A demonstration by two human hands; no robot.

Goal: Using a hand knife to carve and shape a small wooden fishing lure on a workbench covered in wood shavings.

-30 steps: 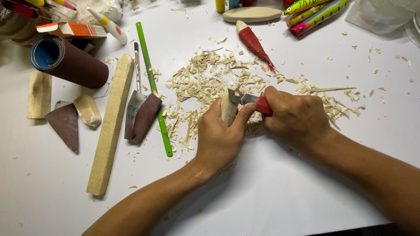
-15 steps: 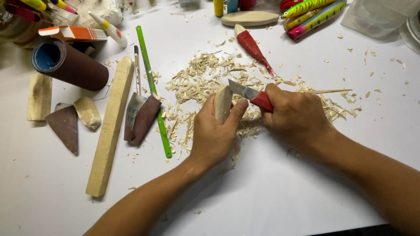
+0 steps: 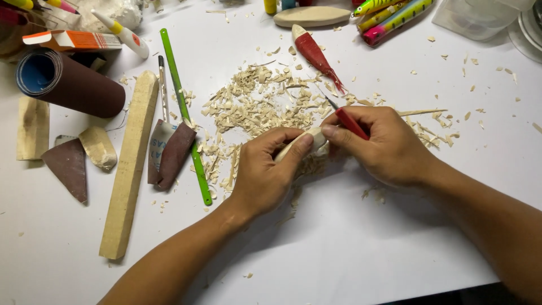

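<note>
My left hand (image 3: 265, 172) pinches the wood blank (image 3: 305, 144); my right hand (image 3: 384, 144) grips the knife (image 3: 347, 120). One slip, and the blade may nick my left thumb.

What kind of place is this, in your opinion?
Probably a hobby woodcarving table: wood shavings cover the white tabletop, a sandpaper roll lies nearby, and painted fish lures sit at the far edge.

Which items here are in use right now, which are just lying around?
In use:
left hand
right hand
pale carved wooden piece
red-handled carving knife
pile of pale wood shavings

Lying about:
long square wooden stick
green flat strip
brown sandpaper roll
red painted fish-shaped lure
</note>
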